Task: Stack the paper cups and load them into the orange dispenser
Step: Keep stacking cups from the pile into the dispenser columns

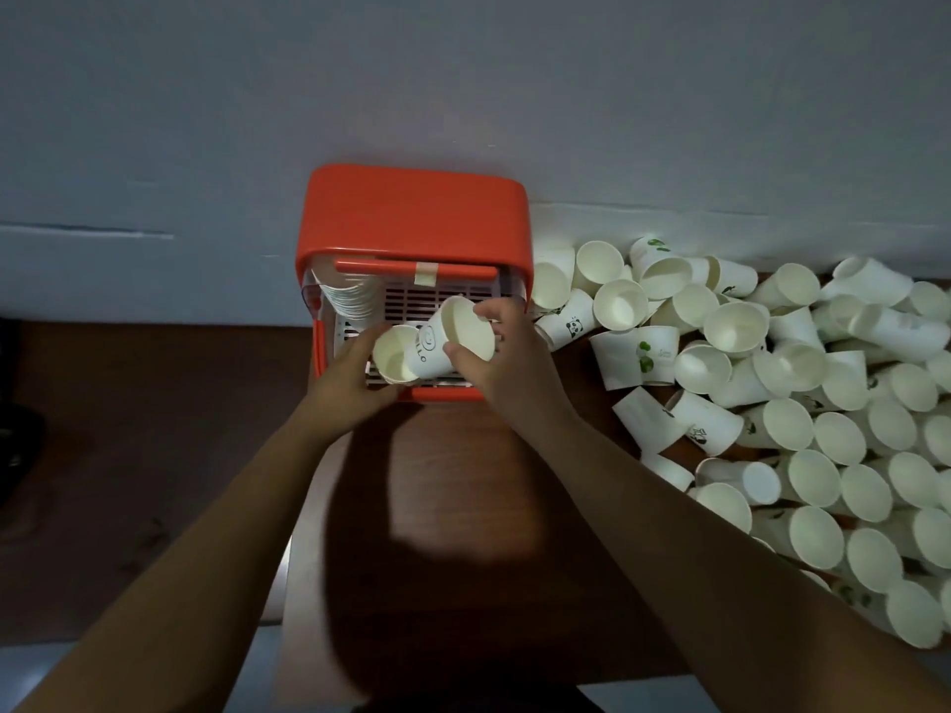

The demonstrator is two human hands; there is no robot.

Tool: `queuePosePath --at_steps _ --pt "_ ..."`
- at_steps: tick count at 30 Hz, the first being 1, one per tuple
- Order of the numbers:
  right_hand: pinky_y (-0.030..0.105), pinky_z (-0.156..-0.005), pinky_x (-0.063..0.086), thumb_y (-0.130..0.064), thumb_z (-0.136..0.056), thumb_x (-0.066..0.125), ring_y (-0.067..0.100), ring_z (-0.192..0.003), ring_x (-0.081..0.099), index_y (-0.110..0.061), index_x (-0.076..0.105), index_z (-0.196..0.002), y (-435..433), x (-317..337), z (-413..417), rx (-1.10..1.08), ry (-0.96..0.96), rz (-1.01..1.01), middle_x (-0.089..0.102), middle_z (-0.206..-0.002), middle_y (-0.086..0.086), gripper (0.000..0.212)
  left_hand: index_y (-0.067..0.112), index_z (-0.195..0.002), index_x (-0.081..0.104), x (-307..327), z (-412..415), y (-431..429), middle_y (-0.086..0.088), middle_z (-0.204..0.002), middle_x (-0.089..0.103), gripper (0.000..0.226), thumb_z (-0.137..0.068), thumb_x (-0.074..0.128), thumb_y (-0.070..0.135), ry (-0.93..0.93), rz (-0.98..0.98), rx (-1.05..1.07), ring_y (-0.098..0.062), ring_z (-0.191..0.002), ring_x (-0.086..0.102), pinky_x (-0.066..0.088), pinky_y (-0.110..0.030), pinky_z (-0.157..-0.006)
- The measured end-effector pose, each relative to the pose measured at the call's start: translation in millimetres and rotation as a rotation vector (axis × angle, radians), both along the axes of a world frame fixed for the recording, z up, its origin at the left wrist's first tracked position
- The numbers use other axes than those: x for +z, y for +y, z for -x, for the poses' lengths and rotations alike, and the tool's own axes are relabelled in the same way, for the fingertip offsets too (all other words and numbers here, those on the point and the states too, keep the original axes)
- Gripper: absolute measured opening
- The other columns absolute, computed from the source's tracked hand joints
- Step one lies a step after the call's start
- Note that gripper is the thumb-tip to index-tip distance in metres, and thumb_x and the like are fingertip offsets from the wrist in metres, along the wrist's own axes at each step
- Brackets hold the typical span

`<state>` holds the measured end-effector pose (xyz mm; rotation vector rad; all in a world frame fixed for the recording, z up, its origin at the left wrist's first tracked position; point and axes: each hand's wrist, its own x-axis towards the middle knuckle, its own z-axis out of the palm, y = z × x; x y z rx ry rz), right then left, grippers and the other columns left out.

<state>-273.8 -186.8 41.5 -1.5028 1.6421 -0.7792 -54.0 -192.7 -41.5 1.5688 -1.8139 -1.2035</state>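
The orange dispenser [411, 213] stands at the table's far edge against the wall, its open front showing a white slotted rack. A stack of white cups [346, 295] lies inside at its left. My left hand [355, 373] holds a white paper cup [393, 358], mouth toward me, over the rack. My right hand [499, 352] grips a second paper cup [460, 326] printed with a smiley face. That cup is tilted, and its base points at the first cup's mouth.
A large heap of loose white paper cups [772, 383] covers the right side of the brown table [463, 506], some printed with pandas or green leaves. A pale wall rises behind. My head's shadow falls on the table in front of me.
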Motion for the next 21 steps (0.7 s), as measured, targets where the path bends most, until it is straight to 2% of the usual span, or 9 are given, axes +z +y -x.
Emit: queuePosePath --at_steps 2,3,5,7,9,12,16,21 --pt "0.009 -0.085 0.040 -0.030 -0.080 0.077 0.007 -0.107 0.051 -0.016 0.052 -0.125 -3.1 -5.4 -14.8 0.061 0.021 0.047 0.055 -0.121 -0.003 0.053 0.034 -0.146 0.038 1.7 -2.3 1.5 0.009 -0.137 0.050 0.072 -0.087 0.075 0.013 0.064 -0.031 0.009 -0.012 -0.121 0.055 0.049 -0.032 -0.099" --pt "0.008 -0.086 0.039 -0.029 -0.080 0.078 0.008 -0.108 0.050 -0.015 0.053 -0.125 -3.7 -8.8 -21.5 0.089 0.030 0.066 0.055 -0.121 -0.002 0.053 0.034 -0.147 0.038 2.5 -3.4 2.5 0.009 -0.138 0.052 0.070 -0.090 0.071 0.010 0.099 -0.056 0.036 -0.009 -0.121 0.056 0.048 -0.028 -0.099" --pt "0.019 -0.093 0.043 -0.024 -0.077 0.080 0.014 -0.110 0.052 -0.010 0.057 -0.122 -5.0 -17.1 -33.7 0.152 0.069 0.122 0.057 -0.121 0.003 0.053 0.027 -0.148 0.043 6.0 -5.5 3.9 0.006 -0.136 0.058 0.059 -0.095 0.063 0.008 0.200 -0.120 0.141 -0.007 -0.120 0.059 0.048 -0.024 -0.099" --pt "0.032 -0.098 0.044 -0.023 -0.074 0.082 0.021 -0.113 0.054 -0.005 0.058 -0.122 -7.3 -27.1 -42.9 0.223 0.155 0.169 0.059 -0.121 0.008 0.056 0.019 -0.141 0.053 11.5 -6.4 5.0 0.003 -0.132 0.063 0.044 -0.099 0.056 0.009 0.320 -0.171 0.253 -0.008 -0.119 0.061 0.050 -0.027 -0.100" --pt "0.038 -0.101 0.044 -0.024 -0.074 0.082 0.027 -0.118 0.054 -0.004 0.055 -0.129 -10.5 -32.8 -49.1 0.253 0.228 0.151 0.059 -0.128 0.012 0.065 0.016 -0.134 0.060 16.7 -5.5 5.9 0.005 -0.128 0.066 0.033 -0.102 0.052 0.015 0.362 -0.153 0.296 -0.005 -0.116 0.062 0.050 -0.023 -0.098" --pt "0.038 -0.108 0.038 -0.021 -0.073 0.083 0.031 -0.127 0.050 -0.002 0.046 -0.141 -11.0 -41.5 -51.7 0.305 0.267 0.048 0.054 -0.138 0.017 0.079 0.018 -0.134 0.060 13.7 -6.4 5.5 0.005 -0.127 0.066 0.033 -0.101 0.057 0.019 0.349 -0.124 0.253 -0.006 -0.114 0.063 0.050 -0.021 -0.093" --pt "0.025 -0.111 0.028 -0.011 -0.081 0.075 0.025 -0.135 0.044 -0.005 0.042 -0.145 -10.5 -54.3 -47.2 0.295 0.295 0.019 0.047 -0.146 0.014 0.072 0.021 -0.140 0.055 -0.7 -12.6 2.3 0.003 -0.136 0.060 0.049 -0.093 0.069 0.016 0.194 -0.081 0.153 -0.008 -0.122 0.058 0.049 -0.027 -0.102" --pt "0.030 -0.111 0.034 -0.017 -0.083 0.074 0.020 -0.134 0.044 -0.011 0.041 -0.146 -10.9 -61.2 -48.7 0.237 0.301 -0.018 0.048 -0.147 0.007 0.071 0.020 -0.142 0.055 -2.1 -10.4 2.4 0.003 -0.139 0.060 0.049 -0.095 0.066 0.016 0.105 -0.017 0.160 -0.011 -0.126 0.056 0.045 -0.027 -0.104"
